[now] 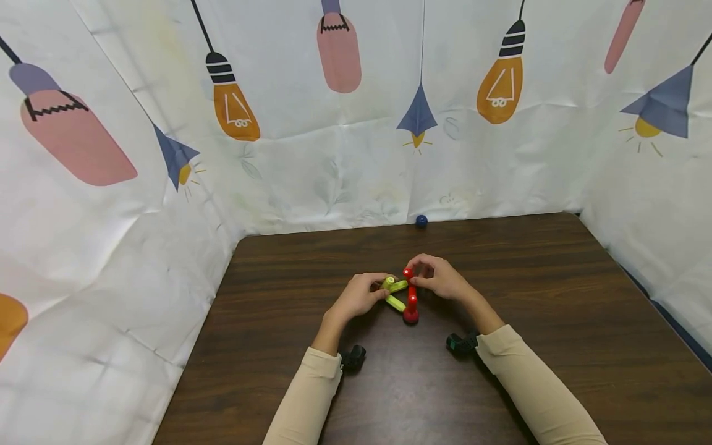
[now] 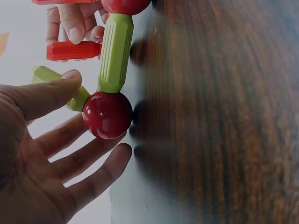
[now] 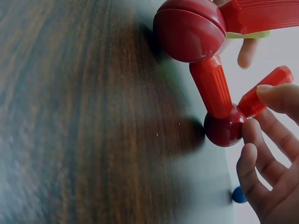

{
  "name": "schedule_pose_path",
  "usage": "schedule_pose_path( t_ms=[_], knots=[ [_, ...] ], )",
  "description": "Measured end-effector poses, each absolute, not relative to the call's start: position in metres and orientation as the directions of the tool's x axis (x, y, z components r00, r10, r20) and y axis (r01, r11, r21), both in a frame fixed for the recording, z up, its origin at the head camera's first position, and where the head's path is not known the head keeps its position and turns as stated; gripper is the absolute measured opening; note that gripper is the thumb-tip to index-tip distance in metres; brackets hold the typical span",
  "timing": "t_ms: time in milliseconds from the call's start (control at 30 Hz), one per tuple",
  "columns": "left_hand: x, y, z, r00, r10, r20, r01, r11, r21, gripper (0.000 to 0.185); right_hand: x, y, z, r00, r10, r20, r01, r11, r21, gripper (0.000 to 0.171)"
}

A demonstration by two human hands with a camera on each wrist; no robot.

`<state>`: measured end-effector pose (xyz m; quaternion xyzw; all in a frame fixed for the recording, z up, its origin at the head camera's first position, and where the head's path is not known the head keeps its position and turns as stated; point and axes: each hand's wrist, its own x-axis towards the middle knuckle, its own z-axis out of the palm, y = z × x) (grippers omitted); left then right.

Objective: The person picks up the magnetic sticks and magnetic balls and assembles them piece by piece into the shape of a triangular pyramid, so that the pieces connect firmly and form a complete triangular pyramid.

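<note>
A small frame of rods and balls stands mid-table. My left hand (image 1: 371,292) holds a green rod (image 1: 396,286). In the left wrist view the thumb of my left hand (image 2: 70,100) lies on that green rod (image 2: 51,77), and the fingers cup a red ball (image 2: 107,115). A second green rod (image 2: 115,51) runs from this ball to another red ball (image 2: 124,4). My right hand (image 1: 425,275) pinches the raised end of a red rod (image 1: 412,289). In the right wrist view, my right hand (image 3: 264,109) grips a slanted red rod (image 3: 266,91) at a small red ball (image 3: 224,130).
A dark blue ball (image 1: 421,220) lies at the back edge of the dark wooden table (image 1: 556,296), against the patterned white curtain (image 1: 334,167) that encloses three sides. It also shows as the blue ball (image 3: 239,195) in the right wrist view. Black wrist cameras (image 1: 353,357) sit on both sleeves.
</note>
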<state>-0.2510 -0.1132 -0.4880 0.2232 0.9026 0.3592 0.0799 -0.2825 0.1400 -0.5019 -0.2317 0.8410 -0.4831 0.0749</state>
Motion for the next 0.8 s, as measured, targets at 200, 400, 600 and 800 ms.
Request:
schedule_pose_path(
  t_ms=[200, 400, 600, 800],
  knots=[
    [-0.251, -0.113, -0.488, -0.886, 0.463, 0.006, 0.343, 0.648, 0.680, 0.032, -0.282, 0.141, -0.503, -0.862, -0.494, 0.111, -0.358, 0.438, -0.825, 0.020],
    [-0.251, -0.113, -0.488, -0.889, 0.459, -0.003, 0.337, 0.658, 0.674, 0.032, -0.281, 0.142, -0.502, -0.850, -0.511, 0.128, -0.383, 0.432, -0.817, 0.021],
    [-0.250, -0.112, -0.487, -0.891, 0.454, 0.007, 0.342, 0.662, 0.667, 0.031, -0.278, 0.145, -0.505, -0.874, -0.473, 0.106, -0.318, 0.394, -0.862, 0.020],
    [-0.248, -0.113, -0.486, -0.900, 0.435, 0.000, 0.322, 0.665, 0.673, 0.031, -0.268, 0.157, -0.502, -0.820, -0.566, 0.082, -0.279, 0.271, -0.921, 0.015]
  ],
)
